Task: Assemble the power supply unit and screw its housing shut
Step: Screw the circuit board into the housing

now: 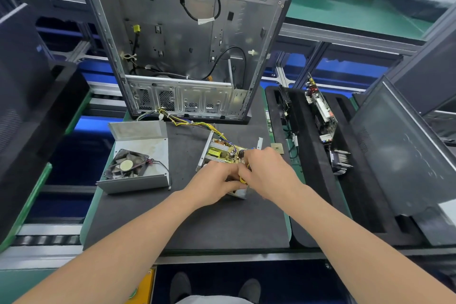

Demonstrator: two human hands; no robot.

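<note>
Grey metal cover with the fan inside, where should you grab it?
Probably pinch the grey U-shaped metal cover by its upright near wall, coming from above on the person's side: that edge stands free, clear of the black fan.

Grey housing cover (142, 142), yellow-green circuit board (222, 153)

The supply's open metal base (205, 149) lies flat, its circuit board (222, 153) face up, and a yellow-and-black wire bundle (192, 124) trails off toward 11 o'clock. The grey cover (143, 143) lies apart at 9 o'clock from it, inside up, with the fan (127, 164) mounted in it.
</note>
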